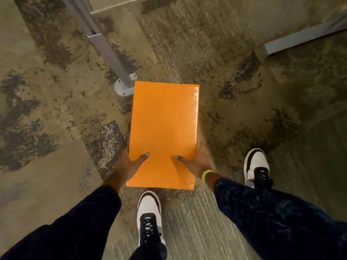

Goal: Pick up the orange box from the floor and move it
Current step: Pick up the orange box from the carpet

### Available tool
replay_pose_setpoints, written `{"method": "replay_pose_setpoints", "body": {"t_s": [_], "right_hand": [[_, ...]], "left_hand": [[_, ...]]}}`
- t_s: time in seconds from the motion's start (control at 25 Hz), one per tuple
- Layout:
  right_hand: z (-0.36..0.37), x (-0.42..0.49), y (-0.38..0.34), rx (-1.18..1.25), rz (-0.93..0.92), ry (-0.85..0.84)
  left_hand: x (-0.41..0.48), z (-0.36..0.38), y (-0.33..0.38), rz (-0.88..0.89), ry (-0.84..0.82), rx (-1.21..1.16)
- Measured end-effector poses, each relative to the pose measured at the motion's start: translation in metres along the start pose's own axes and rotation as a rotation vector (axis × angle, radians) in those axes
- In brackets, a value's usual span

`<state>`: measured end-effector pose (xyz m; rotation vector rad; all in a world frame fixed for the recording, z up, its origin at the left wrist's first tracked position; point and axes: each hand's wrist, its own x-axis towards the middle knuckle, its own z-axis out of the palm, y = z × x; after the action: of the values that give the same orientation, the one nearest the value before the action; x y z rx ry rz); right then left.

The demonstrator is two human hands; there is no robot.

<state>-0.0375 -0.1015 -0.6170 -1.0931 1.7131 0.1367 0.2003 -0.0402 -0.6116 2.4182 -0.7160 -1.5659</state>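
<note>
A flat, glossy orange box (pixel 164 128) fills the middle of the head view, its long side pointing away from me. My left hand (pixel 129 165) grips its near left edge, thumb on top and fingers hidden underneath. On the near right edge sits my right hand (pixel 195 161), thumb also on top; a yellow band circles that wrist. The box's near end overlaps my left shoe, so it looks held above the carpet.
Mottled brown carpet (pixel 56 109) covers the floor. A grey metal desk leg with a round foot plate (pixel 124 88) stands just beyond the box's far left corner. Another grey floor rail (pixel 300 39) lies at upper right. My two black-and-white shoes (pixel 149 218) stand below.
</note>
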Motion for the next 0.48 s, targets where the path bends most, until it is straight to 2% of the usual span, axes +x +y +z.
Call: {"method": "replay_pose_setpoints", "body": {"t_s": [0.2, 0.48], "right_hand": [[0.021, 0.026, 0.022, 0.154, -0.001, -0.025], [0.023, 0.032, 0.030, 0.252, -0.028, -0.028]], "left_hand": [[0.028, 0.017, -0.020, -0.014, -0.001, -0.161], [0.040, 0.017, -0.026, 0.014, 0.013, -0.217]]}}
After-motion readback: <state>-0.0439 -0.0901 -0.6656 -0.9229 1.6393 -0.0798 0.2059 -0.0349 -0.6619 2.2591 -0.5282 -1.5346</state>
